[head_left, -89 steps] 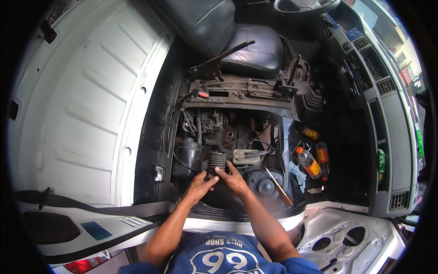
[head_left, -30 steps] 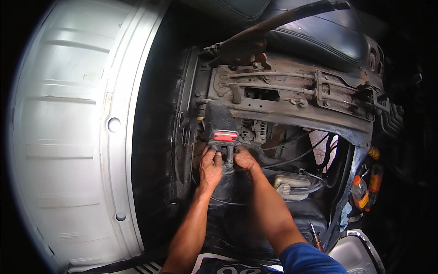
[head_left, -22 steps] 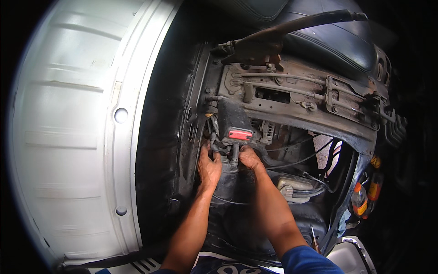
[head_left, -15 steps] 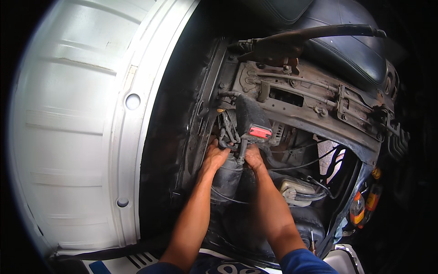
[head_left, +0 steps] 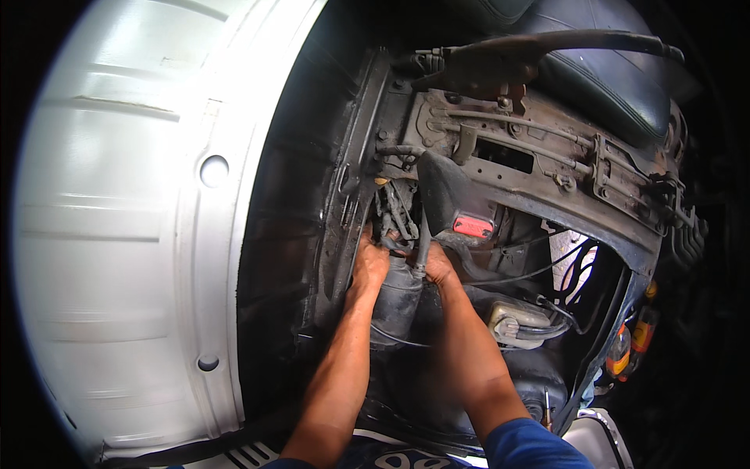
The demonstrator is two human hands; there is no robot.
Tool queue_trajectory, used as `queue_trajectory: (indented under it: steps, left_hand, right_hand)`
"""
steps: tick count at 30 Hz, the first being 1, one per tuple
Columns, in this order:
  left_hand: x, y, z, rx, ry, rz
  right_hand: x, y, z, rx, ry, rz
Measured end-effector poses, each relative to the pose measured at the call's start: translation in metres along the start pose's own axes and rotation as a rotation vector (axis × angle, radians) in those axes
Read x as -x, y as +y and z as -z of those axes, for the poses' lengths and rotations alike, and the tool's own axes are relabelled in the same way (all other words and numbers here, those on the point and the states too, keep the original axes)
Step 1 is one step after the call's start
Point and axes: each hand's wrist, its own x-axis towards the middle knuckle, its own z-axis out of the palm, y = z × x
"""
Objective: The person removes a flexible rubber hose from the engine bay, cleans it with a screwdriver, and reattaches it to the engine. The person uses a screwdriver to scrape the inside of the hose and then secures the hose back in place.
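A black, dusty cylindrical canister stands in the opening, with dark cables and connectors bunched above it. My left hand presses in at the canister's upper left, its fingers curled in under the connectors; what they grip is hidden. On the other side, my right hand reaches behind an upright hose near the canister's top. Its fingertips are out of sight. A black duct box with a red reflector sits just above my right hand.
A large white metal panel rises at the left. A lever and a dark seat lie at the far right. Metal rods cross the bracket. A pale reservoir is beside my right forearm; bottles stand farther right.
The view has shifted slightly, moving the duct box right. My left hand has gone deeper beside the connectors, and my right fingers are more hidden behind the hose.
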Motion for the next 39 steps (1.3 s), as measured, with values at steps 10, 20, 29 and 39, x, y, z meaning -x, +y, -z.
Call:
queue_trajectory:
  steps: [10,20,29,39]
  left_hand:
    - [-0.006,-0.002,0.018,-0.116,-0.270,0.049]
    - [0.000,-0.031,0.007,0.201,-0.051,0.466]
    - [0.001,0.024,0.024,0.232,-0.044,0.453]
    - [0.012,0.034,0.030,-0.115,-0.038,0.353]
  right_hand:
    - [-0.036,0.040,0.003,0.285,-0.033,0.308]
    - [-0.052,0.058,-0.018,-0.044,0.035,0.309]
    - [-0.057,0.065,-0.020,0.164,0.027,0.453]
    - [-0.065,0.070,-0.033,-0.216,-0.026,-0.004]
